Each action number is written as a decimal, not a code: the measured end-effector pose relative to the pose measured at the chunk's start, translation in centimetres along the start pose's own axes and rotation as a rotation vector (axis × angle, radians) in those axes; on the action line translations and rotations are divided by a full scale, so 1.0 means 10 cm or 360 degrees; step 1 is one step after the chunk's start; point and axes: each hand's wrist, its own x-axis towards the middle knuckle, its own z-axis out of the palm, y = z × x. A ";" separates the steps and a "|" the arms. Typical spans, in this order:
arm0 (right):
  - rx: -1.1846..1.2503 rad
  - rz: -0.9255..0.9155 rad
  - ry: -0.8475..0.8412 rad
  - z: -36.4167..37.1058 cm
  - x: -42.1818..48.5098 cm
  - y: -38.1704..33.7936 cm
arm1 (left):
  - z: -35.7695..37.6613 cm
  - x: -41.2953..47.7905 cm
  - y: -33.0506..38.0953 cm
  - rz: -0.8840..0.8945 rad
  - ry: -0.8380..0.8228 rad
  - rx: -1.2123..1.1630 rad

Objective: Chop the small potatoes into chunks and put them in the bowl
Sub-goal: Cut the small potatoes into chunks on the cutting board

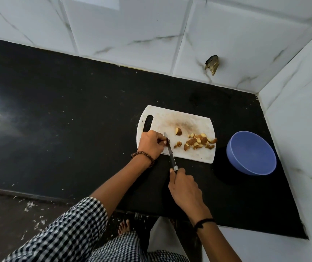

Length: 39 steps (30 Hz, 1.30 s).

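Note:
A white cutting board [193, 121] lies on the black counter. My left hand [150, 143] pinches a small potato piece at the board's left front, mostly hidden under my fingers. My right hand [186, 188] grips the handle of a knife [171, 155], whose blade rests against that piece. A pile of brown-skinned potato chunks [200, 142] sits at the board's right front. One larger chunk [178, 131] lies alone near the middle, and two small bits [178, 144] lie just right of the blade. An empty blue bowl [251, 153] stands to the right of the board.
The black counter [66, 114] stretches far to the left. White marble-look tiled walls close it off behind and on the right, just past the bowl. A damaged hole [212, 66] marks the back wall tile.

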 end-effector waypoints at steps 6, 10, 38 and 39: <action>-0.0032 0.0062 -0.0015 0.04 -0.15 0.18 | 0.01 0.01 0.00 0.0031 0.0008 0.0040; -0.0015 0.0076 -0.0005 0.08 -0.24 0.27 | 0.02 -0.01 -0.01 0.0045 0.0026 0.0053; 0.0170 0.0089 0.0266 -0.06 -0.16 0.28 | -0.16 0.04 -0.12 -0.0157 0.0051 -0.0065; 0.0099 0.0073 0.0278 -0.06 -0.16 0.26 | -0.15 0.05 -0.09 -0.0141 0.0036 -0.0057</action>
